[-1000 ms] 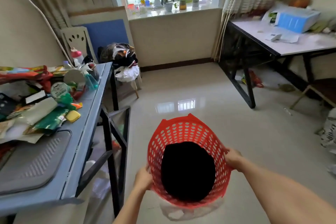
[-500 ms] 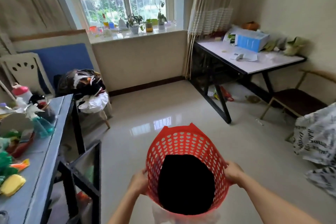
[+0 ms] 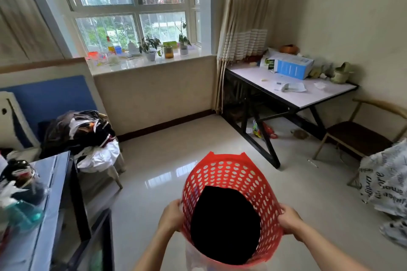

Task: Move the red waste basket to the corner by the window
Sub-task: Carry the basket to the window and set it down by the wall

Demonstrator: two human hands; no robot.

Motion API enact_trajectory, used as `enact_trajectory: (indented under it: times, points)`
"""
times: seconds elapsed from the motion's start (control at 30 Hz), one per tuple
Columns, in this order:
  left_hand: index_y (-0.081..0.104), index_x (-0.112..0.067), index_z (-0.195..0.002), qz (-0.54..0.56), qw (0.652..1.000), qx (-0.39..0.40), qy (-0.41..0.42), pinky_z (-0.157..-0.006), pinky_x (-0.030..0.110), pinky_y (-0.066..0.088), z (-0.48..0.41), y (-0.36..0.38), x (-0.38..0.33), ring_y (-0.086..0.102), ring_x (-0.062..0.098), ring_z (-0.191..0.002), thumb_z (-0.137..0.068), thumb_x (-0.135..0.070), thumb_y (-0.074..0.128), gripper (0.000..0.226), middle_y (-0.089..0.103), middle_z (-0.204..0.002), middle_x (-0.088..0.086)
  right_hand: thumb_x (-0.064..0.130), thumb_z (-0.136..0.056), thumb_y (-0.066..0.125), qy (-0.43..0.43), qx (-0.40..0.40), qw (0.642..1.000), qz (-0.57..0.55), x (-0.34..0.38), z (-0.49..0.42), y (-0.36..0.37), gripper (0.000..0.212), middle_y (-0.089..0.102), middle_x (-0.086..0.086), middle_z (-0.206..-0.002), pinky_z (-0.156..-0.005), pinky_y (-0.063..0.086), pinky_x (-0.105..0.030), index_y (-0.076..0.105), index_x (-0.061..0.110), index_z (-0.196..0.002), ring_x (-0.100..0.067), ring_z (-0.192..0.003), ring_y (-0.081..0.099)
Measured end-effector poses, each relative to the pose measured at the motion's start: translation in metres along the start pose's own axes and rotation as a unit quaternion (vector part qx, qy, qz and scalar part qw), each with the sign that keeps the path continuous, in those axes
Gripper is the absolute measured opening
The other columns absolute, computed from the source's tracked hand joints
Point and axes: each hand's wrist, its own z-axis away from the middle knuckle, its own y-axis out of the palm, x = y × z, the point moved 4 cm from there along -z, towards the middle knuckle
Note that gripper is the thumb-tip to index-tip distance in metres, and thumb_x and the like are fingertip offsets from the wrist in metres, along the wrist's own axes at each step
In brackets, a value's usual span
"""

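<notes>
I hold the red waste basket point(image 3: 229, 174) off the floor in front of me, tilted with its mouth toward me; its inside looks black. Its wall is perforated plastic. My left hand point(image 3: 172, 215) grips the rim on the left side and my right hand point(image 3: 288, 219) grips the rim on the right. A pale plastic bag hangs under its near edge. The window point(image 3: 132, 6) is straight ahead, and the corner beside it, at the curtain point(image 3: 244, 28), lies ahead to the right.
A white-topped table point(image 3: 308, 97) on black legs fills the right corner, with litter beneath and a wooden chair point(image 3: 361, 136) beside it. A clothes-piled stool point(image 3: 88, 138) and a cluttered blue-grey table point(image 3: 50, 204) stand on the left. Glossy tiled floor point(image 3: 154, 160) lies between.
The view has moved forward and lifted toward the window and right corner. The basket stays gripped in both hands. The cluttered left table has slid mostly out of view.
</notes>
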Motion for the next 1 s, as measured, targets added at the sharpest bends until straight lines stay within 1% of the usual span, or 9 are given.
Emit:
enact_trajectory:
  times: [0.1,0.17,0.27,0.37,0.57,0.67,0.8,0.9,1.0]
  points:
    - [0.069,-0.012,-0.108,-0.021,1.0,-0.003,0.003,-0.073,0.032,0.057,-0.026,-0.018,-0.004,0.072,0.027,-0.094,-0.09,-0.029,0.053,0.03,0.076,-0.109,0.011,0.011,-0.081,0.059,-0.004,0.001,1.0,-0.002,0.023,-0.02,0.012,0.028,0.074,-0.002,-0.091,-0.072,0.063,-0.043,0.068,0.02,-0.106,-0.028,-0.088,0.072]
    - [0.067,-0.01,-0.115,-0.02,1.0,-0.002,-0.005,-0.069,0.033,0.06,-0.042,-0.027,-0.005,0.072,0.029,-0.096,-0.09,-0.03,0.054,0.034,0.075,-0.111,0.012,0.009,-0.081,0.058,-0.006,0.005,1.0,-0.003,0.038,-0.033,0.018,0.032,0.074,-0.005,-0.095,-0.066,0.063,-0.038,0.069,0.017,-0.111,-0.028,-0.086,0.072]
    - [0.065,-0.009,-0.118,-0.01,1.0,-0.007,-0.014,-0.068,0.037,0.063,-0.069,-0.038,-0.007,0.071,0.031,-0.095,-0.091,-0.027,0.055,0.034,0.073,-0.112,0.013,0.009,-0.085,0.055,-0.001,0.017,1.0,-0.005,0.061,-0.056,0.027,0.039,0.072,-0.008,-0.102,-0.051,0.057,-0.026,0.065,0.014,-0.122,-0.026,-0.082,0.069]
    - [0.065,-0.009,-0.117,-0.006,1.0,-0.008,-0.019,-0.073,0.04,0.064,-0.093,-0.046,-0.014,0.072,0.031,-0.095,-0.091,-0.03,0.054,0.035,0.073,-0.111,0.013,0.009,-0.088,0.05,0.011,0.027,1.0,0.003,0.081,-0.08,0.032,0.041,0.07,-0.014,-0.112,-0.05,0.057,-0.028,0.06,0.011,-0.128,-0.031,-0.086,0.07]
    - [0.066,-0.011,-0.115,-0.005,1.0,-0.012,-0.027,-0.071,0.04,0.064,-0.163,-0.062,-0.031,0.073,0.029,-0.091,-0.089,-0.028,0.051,0.035,0.074,-0.108,0.012,0.011,-0.086,0.052,0.0,0.043,0.999,0.02,0.131,-0.155,0.042,0.039,0.071,-0.01,-0.098,-0.043,0.055,-0.026,0.063,0.009,-0.124,-0.028,-0.077,0.07]
    - [0.067,-0.014,-0.114,-0.012,0.999,-0.021,-0.025,-0.063,0.034,0.063,-0.209,-0.071,-0.047,0.073,0.028,-0.088,-0.087,-0.026,0.05,0.035,0.075,-0.107,0.01,0.013,-0.086,0.053,-0.012,0.064,0.998,0.019,0.162,-0.203,0.047,0.04,0.071,-0.007,-0.094,-0.044,0.056,-0.027,0.063,0.009,-0.124,-0.029,-0.078,0.071]
    - [0.067,-0.023,-0.108,-0.015,0.999,-0.023,-0.019,-0.056,0.028,0.06,-0.259,-0.086,-0.072,0.074,0.026,-0.085,-0.086,-0.028,0.052,0.027,0.076,-0.105,0.008,0.01,-0.086,0.051,-0.026,0.071,0.997,0.025,0.203,-0.25,0.048,0.032,0.072,-0.01,-0.092,-0.052,0.062,-0.038,0.064,0.007,-0.116,-0.032,-0.078,0.072]
    - [0.065,-0.027,-0.092,-0.009,0.999,-0.034,-0.021,-0.058,0.037,0.064,-0.305,-0.095,-0.095,0.075,0.027,-0.076,-0.085,-0.025,0.054,0.014,0.077,-0.091,0.007,0.007,-0.087,0.051,-0.035,0.067,0.997,0.032,0.239,-0.288,0.041,0.024,0.072,-0.014,-0.094,-0.064,0.063,-0.048,0.065,0.008,-0.107,-0.035,-0.082,0.072]
    - [0.063,-0.024,-0.073,0.006,0.999,-0.045,-0.026,-0.048,0.033,0.061,-0.348,-0.107,-0.117,0.071,0.014,-0.057,-0.08,-0.024,0.05,0.015,0.072,-0.07,-0.003,0.009,-0.086,0.053,-0.058,0.061,0.996,0.03,0.278,-0.326,0.036,0.023,0.072,-0.015,-0.097,-0.075,0.061,-0.052,0.065,0.006,-0.105,-0.038,-0.091,0.07]
